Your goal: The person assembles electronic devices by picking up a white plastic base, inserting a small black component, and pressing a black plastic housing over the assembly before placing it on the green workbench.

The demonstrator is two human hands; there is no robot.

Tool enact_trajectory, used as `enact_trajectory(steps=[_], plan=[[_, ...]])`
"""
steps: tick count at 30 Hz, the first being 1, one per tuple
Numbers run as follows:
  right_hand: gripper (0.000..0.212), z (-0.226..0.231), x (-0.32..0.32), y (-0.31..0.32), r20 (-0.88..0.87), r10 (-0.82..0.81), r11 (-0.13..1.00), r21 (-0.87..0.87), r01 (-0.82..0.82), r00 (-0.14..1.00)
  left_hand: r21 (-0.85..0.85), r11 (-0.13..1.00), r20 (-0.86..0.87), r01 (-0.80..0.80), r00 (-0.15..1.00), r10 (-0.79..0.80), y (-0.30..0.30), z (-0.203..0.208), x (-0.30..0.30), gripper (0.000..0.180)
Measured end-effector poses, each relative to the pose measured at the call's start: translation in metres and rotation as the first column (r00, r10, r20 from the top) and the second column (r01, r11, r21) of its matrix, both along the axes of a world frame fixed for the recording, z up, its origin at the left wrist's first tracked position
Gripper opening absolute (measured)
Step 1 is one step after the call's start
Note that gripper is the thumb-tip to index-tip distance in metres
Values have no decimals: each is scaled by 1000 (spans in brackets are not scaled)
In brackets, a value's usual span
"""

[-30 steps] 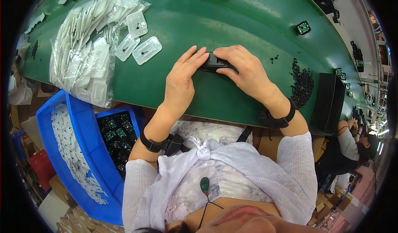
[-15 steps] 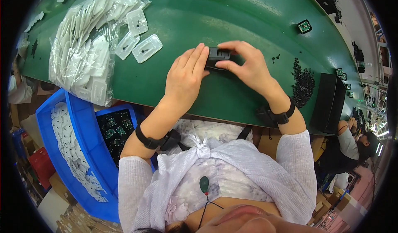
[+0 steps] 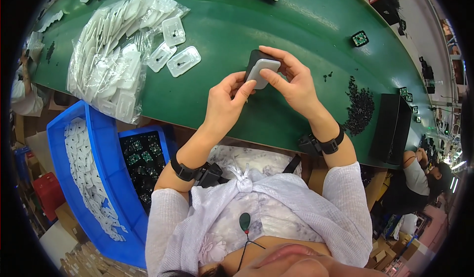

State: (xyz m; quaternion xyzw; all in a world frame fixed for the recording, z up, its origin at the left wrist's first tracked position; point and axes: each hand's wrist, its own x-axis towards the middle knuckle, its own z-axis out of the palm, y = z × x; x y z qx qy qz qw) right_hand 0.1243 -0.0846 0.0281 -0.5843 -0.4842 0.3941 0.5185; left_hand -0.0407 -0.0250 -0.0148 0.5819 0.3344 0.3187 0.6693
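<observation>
Green table [image 3: 222, 104]: bag of white plates [image 3: 116, 62], black bits [image 3: 360, 107]

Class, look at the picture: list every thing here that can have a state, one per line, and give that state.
left hand: gripping the black part from the left
right hand: pressing the white cover down
white cover: lying on the black part
black part: held up off the green table
clear bag: open, full of white covers
blue bin: open, holds white covers and small black parts
</observation>
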Motion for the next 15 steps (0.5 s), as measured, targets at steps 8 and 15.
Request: enact_trajectory(steps=[8,15], plan=[[41,-4,19,24,-25,-60,996,70,62,998,219,973,42,-75,997,67,19,3,-5,31],[37,5,109,70,372,-258,966,111,233,892,908,412,-305,82,804,510,72,-11,-50,42]])
